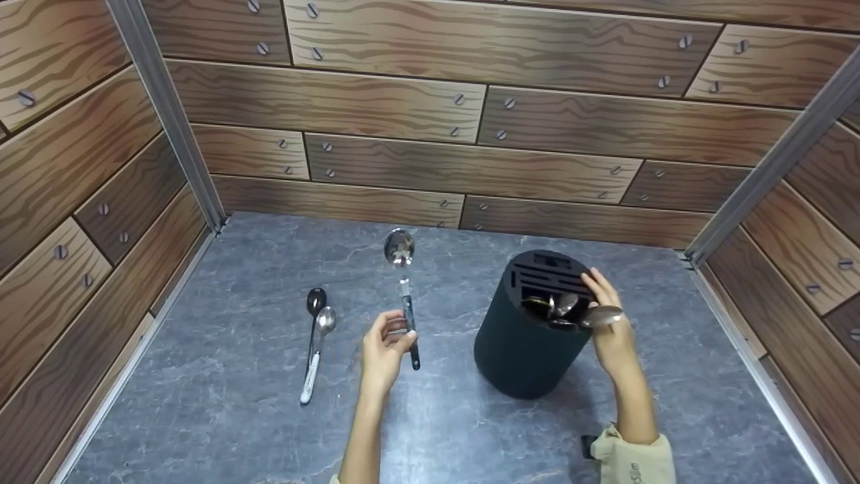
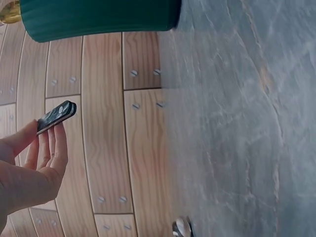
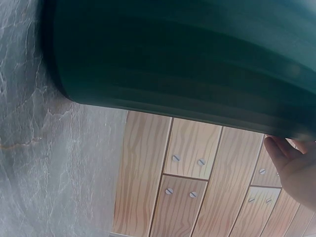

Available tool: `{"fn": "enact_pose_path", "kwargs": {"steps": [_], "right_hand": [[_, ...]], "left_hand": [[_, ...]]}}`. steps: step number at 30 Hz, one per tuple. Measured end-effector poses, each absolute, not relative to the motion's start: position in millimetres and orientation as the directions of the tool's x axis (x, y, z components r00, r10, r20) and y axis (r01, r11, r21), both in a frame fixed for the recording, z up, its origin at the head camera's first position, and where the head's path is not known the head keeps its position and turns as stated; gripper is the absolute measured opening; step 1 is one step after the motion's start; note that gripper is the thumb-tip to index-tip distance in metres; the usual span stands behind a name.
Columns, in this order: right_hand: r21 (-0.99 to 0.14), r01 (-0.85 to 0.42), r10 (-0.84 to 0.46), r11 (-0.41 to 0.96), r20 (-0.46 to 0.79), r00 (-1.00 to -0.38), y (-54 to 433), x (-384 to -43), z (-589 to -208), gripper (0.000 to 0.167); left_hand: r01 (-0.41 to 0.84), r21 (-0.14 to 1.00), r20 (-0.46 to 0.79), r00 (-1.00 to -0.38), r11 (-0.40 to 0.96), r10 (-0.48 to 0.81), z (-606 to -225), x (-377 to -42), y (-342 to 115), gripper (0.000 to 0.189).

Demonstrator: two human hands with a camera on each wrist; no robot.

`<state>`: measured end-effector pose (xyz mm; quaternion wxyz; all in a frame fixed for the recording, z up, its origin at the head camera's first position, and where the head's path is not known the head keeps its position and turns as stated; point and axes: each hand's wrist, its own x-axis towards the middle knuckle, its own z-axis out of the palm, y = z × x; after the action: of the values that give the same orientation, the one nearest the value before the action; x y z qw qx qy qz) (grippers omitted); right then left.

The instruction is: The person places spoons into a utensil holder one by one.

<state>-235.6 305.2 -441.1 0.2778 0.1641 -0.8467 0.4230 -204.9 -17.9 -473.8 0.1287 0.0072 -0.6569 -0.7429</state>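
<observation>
My left hand [image 1: 383,355] pinches a large spoon [image 1: 410,314] by its dark handle, between thumb and fingers. The bowl of that spoon points away toward the back wall. In the left wrist view, the end of its handle [image 2: 60,114] shows held up off the table. To the right stands a dark green cylindrical utensil holder [image 1: 531,349] with a slotted black top. Several spoons [image 1: 566,306] stick out of its front opening, one bowl overhanging the right rim. My right hand [image 1: 610,336] rests against the holder's right side, fingers laid along the top edge.
Left of my left hand, two spoons lie side by side on the grey marbled table [image 1: 228,376]: one dark [image 1: 314,306], one with a white handle [image 1: 311,380]. Wood-plank panels [image 1: 403,107] wall in the back and both sides.
</observation>
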Motion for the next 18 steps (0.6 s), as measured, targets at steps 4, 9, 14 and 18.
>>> {"fn": "enact_pose_path", "kwargs": {"steps": [4, 9, 14, 18], "right_hand": [[-0.628, -0.516, -0.049, 0.583, 0.607, -0.793, 309.7, -238.7, -446.2, 0.035], [-0.641, -0.522, -0.053, 0.563, 0.602, -0.796, 310.4, -237.9, -446.6, 0.039], [-0.634, -0.515, -0.048, 0.577, 0.604, -0.796, 309.8, -237.8, -446.7, 0.038], [-0.637, -0.511, -0.045, 0.577, 0.6, -0.799, 309.6, -237.4, -445.9, 0.036]], "left_hand": [[0.183, 0.977, 0.161, -0.969, -0.107, -0.187, -469.0, -205.7, -11.2, 0.03], [0.188, 0.974, 0.167, -0.972, -0.123, -0.165, -463.0, -207.0, -2.2, 0.029], [0.181, 0.972, 0.162, -0.977, -0.15, -0.136, -455.2, -204.6, 6.1, 0.029], [0.193, 0.968, 0.175, -0.977, -0.158, -0.118, -440.3, -197.3, 11.0, 0.027]]}}
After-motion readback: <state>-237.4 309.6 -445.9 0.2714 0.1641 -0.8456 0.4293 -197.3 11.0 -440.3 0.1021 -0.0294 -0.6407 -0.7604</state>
